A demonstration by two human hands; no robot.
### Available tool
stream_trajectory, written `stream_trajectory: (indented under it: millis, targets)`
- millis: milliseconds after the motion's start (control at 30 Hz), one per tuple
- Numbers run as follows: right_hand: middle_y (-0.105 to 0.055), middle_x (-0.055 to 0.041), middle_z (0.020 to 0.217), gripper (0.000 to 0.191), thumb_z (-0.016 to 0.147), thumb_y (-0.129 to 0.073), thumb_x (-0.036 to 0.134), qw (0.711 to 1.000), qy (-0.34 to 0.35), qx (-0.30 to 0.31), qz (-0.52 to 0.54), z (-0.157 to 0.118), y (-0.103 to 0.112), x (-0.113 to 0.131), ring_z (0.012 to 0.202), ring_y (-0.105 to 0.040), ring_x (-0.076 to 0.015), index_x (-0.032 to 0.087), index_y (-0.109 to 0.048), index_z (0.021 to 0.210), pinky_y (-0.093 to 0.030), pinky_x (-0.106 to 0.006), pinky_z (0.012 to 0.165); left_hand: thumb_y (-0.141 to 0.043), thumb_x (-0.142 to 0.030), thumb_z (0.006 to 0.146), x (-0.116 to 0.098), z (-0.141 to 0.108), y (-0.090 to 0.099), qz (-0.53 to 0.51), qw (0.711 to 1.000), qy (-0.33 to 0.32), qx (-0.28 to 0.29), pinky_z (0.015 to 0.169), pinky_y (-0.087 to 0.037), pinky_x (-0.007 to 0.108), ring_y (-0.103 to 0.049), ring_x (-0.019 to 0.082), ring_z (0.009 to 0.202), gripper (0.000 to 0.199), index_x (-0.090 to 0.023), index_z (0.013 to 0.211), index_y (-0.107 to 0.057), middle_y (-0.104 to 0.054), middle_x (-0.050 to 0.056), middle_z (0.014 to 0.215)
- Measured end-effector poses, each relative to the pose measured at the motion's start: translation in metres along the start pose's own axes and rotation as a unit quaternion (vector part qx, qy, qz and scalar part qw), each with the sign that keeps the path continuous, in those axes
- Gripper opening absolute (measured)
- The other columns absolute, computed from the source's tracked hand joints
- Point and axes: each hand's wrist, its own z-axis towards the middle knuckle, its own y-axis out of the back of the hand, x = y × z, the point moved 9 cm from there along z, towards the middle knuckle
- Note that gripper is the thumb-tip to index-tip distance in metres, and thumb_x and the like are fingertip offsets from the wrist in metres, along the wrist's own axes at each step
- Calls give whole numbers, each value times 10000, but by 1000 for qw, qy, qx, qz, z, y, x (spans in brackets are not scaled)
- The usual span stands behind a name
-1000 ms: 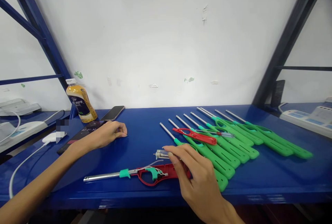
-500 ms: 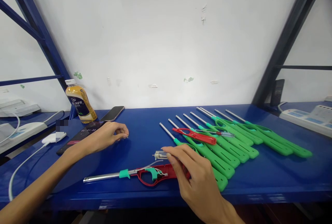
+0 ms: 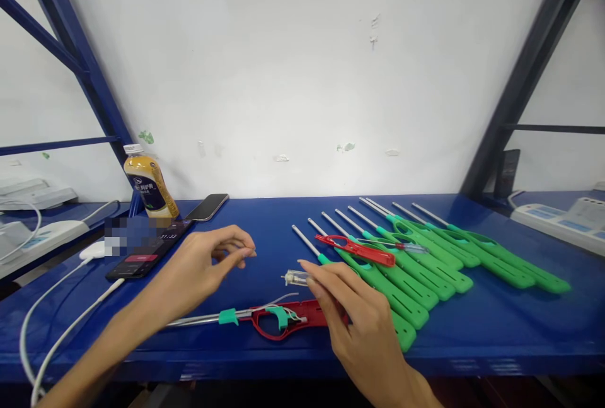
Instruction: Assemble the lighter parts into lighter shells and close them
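Spreading over the blue table [image 3: 265, 219], green lighters [image 3: 435, 270] lay near an opened red lighter [image 3: 312, 312]. I couldn't tell whether the left hand [image 3: 205, 263] pinched anything; the right hand [image 3: 366, 313] gripped a clear tank [image 3: 297, 278] near the red lighter.

right hand [image 3: 371, 326]: pinching clear cartridge [image 3: 297, 278] | left hand [image 3: 208, 264]: near it | red shell [image 3: 316, 313]: on table [image 3: 267, 222]

Bare hands [image 3: 208, 263] and forearms [image 3: 135, 323]
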Motion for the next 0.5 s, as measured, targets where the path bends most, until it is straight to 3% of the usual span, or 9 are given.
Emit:
stream_trajectory:
  millis: [200,333,500]
  targets:
    - [-772,-45,998,249,1062,-599,167,1000,7,-10,-9,1,3,4,783,-746,-155,218,-734,1265,-579,-254,672,-647,-433,993,-39,-32,-20,-74,994,-34,-77,617,-584,234,-763,177,675,203,-266,933,-747,-793,-14,773]
    - [-782,-39,986,264,1041,-620,137,1000,16,-19,-3,2,7,8,705,-720,-135,217,-734,1265,-547,-234,576,-648,-364,994,-44,-41,-17,-66,986,-60,-139,667,-588,234,-744,178,778,167,-268,905,-751,-789,13,917]
    - [-794,-30,959,275,1030,-623,114,999,29,-12,13,3,6,11,730,-737,-145,207,-733,1264,-568,-244,612,-704,-354,959,-39,-43,-22,-122,982,-23,-145,611,-567,184,-685,136,656,146,-274,845,-748,-737,-20,794]
